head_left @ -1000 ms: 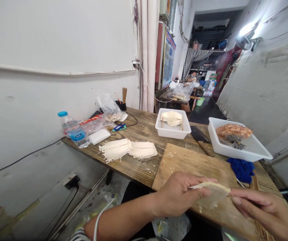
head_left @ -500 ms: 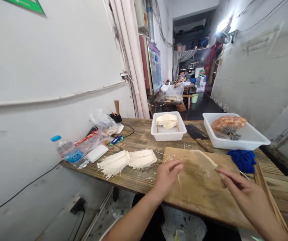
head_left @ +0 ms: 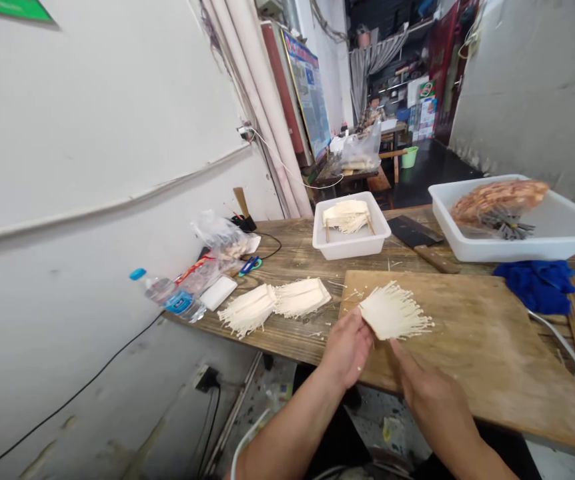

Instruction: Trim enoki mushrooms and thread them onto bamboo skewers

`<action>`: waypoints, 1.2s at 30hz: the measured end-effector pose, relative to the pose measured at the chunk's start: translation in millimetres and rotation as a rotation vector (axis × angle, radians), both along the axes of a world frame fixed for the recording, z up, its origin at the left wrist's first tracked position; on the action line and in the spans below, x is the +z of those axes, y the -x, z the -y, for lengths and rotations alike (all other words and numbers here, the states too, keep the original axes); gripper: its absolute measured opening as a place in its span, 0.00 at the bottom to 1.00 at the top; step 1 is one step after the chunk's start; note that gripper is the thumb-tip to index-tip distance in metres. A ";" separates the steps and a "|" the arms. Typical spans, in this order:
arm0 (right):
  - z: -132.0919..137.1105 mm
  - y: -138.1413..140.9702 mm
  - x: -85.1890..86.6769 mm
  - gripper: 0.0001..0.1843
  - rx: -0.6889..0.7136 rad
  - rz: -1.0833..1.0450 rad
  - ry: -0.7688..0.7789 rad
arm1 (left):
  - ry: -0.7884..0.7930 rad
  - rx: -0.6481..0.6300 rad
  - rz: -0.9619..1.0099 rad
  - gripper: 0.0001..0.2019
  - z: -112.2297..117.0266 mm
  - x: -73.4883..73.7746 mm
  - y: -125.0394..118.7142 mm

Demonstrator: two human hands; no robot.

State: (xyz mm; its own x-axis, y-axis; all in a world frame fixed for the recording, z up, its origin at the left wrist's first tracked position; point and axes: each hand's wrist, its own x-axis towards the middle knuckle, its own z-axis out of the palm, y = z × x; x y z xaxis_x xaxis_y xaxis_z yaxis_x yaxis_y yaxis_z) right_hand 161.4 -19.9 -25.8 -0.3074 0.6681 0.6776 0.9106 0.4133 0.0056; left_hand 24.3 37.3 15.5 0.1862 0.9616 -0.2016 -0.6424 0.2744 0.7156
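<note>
A flat, fanned bunch of enoki mushrooms (head_left: 396, 312) is held above the left part of the wooden cutting board (head_left: 487, 353), caps pointing right. My left hand (head_left: 350, 347) pinches its cut base from the left. My right hand (head_left: 432, 393) is closed, fingertips at the lower edge of the bunch; whatever it grips is hidden. Left of the board lie two more flat enoki bunches, one enoki bunch (head_left: 250, 310) overlapping the other enoki bunch (head_left: 303, 297). A white tray (head_left: 351, 248) behind the board holds enoki with thin sticks through it.
A cleaver (head_left: 415, 233) lies between that tray and a larger white tray (head_left: 527, 250) holding a bagged reddish-brown bundle. A blue cloth (head_left: 537, 285) sits at the board's back right. A water bottle (head_left: 175, 299), plastic bags (head_left: 220, 237) and scissors (head_left: 250, 265) are at left.
The enoki bunch, seen edge-on in my right hand before, now lies broadside with my left hand gripping its base. My right hand has come left and lower. The view has shifted.
</note>
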 end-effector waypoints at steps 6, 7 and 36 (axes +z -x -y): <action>-0.4 1.6 -4.6 0.25 -0.065 0.153 0.112 | -0.254 0.153 -0.681 0.23 7.1 -17.7 39.4; 0.8 1.7 -4.9 0.25 -0.072 0.159 0.128 | -0.372 0.216 -0.841 0.21 11.5 -24.8 45.7; 11.1 -22.2 5.4 0.35 0.045 0.278 0.229 | -1.116 0.024 -1.856 0.22 27.8 -66.6 54.7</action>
